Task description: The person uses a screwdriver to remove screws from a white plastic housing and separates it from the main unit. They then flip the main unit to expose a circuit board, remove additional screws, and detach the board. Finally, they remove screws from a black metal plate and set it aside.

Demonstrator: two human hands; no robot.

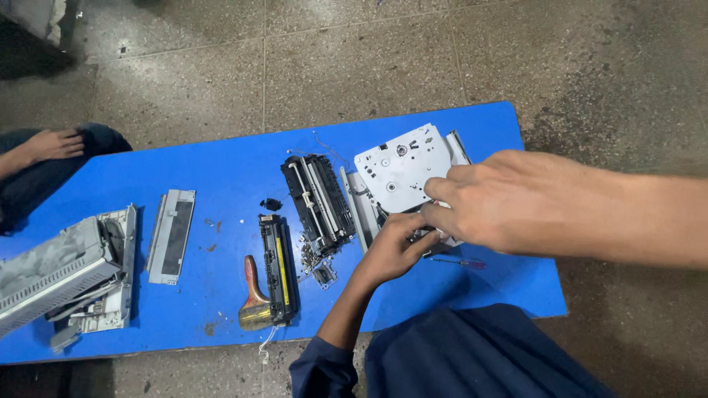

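Right, nearest the camera there's the dark blue clothing [472, 354] of the person, and out of its sleeve comes the left hand [394, 247], reaching up from the near edge. Its fingers are curled in narrow, pinching at the near edge of the white metal frame plate [398, 169], just where the plate meets dark parts beneath. Whether anything small sits between those fingertips, I cannot tell. The right hand [501, 199] comes in from the right, big in the view, fingers bent and drawn together, tips resting on the same plate right beside the left hand's fingers. It's touching rather than wrapped round it.

That plate lies on the right part of the blue worktop [221, 169], towards the far edge. Just near it, beside the left hand, a small screwdriver [461, 262] with a red handle lies flat. To the left of the plate sits a black roller assembly [318, 203], with a little heap of screws [308, 254] at its near end. Nearer and left again, a long black unit with a yellow strip [280, 269] lies next to a brush with a reddish wooden handle [254, 295]. Further left, a flat grey cover panel [171, 234], then at the far left a grey dusty printer housing [66, 276], opened up.

Beyond the worktop's left end, another person's hand [55, 144] rests on a dark-clad knee. All round is a speckled grey stone floor [354, 66], stained in places.
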